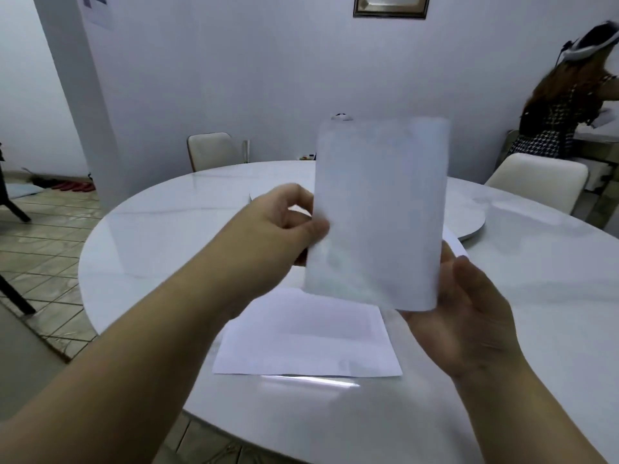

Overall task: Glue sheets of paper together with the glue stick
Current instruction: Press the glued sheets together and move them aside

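A white sheet of paper (378, 212) is held upright in the air above the round white table (167, 236). My left hand (284, 226) pinches its left edge between thumb and fingers. My right hand (469, 313) lies palm up under the sheet's lower right corner, fingers relaxed, supporting it from behind. A second white sheet (308, 336) lies flat on the table below the raised one. I see no glue stick; the raised sheet hides part of the table.
A round turntable (469, 226) sits at the table's middle behind the sheet. Two pale chairs (211, 149) (536, 179) stand at the far side. A person (562, 105) wearing a headset bends over at the back right. Tiled floor lies to the left.
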`<action>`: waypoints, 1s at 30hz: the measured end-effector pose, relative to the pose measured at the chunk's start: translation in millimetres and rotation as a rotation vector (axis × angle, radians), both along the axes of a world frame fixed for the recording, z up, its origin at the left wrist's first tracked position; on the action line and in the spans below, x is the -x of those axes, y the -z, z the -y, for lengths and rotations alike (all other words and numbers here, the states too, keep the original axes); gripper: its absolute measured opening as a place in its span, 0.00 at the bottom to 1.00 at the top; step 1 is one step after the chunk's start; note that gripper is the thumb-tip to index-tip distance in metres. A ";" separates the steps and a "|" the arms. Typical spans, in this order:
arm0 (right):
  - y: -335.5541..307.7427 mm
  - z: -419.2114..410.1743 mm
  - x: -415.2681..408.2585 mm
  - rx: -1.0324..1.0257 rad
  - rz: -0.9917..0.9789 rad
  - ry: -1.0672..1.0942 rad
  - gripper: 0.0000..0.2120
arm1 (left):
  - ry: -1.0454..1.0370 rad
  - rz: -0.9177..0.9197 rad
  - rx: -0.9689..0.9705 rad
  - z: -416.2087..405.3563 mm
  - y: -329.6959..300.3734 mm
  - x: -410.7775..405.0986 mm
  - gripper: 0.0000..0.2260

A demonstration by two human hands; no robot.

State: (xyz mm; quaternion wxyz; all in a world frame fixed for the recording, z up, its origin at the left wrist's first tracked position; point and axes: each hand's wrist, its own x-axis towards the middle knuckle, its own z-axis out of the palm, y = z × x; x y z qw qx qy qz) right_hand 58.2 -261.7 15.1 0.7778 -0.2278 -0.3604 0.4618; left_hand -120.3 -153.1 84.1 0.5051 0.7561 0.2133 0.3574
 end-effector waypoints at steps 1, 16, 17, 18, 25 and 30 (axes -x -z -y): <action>-0.6 -0.1 -1.2 -0.030 0.005 -0.008 0.34 | 0.005 0.033 0.007 -2.1 -2.1 2.4 0.07; 8.6 -10.1 -14.7 0.588 0.707 0.456 0.10 | -0.250 -0.338 -0.026 -54.7 61.2 54.7 0.07; 13.1 -12.7 -13.6 0.644 0.779 0.468 0.10 | -0.277 -0.378 -0.039 -56.6 69.9 55.9 0.07; 17.5 -15.5 -12.8 0.692 0.840 0.472 0.09 | -0.302 -0.409 -0.049 -58.1 77.5 56.6 0.06; 29.2 -21.5 -8.9 0.816 0.959 0.412 0.08 | -0.289 -0.529 -0.077 -64.6 99.6 57.8 0.06; 31.3 -21.8 -8.2 0.842 0.983 0.398 0.08 | -0.250 -0.604 -0.199 -65.1 103.1 60.9 0.08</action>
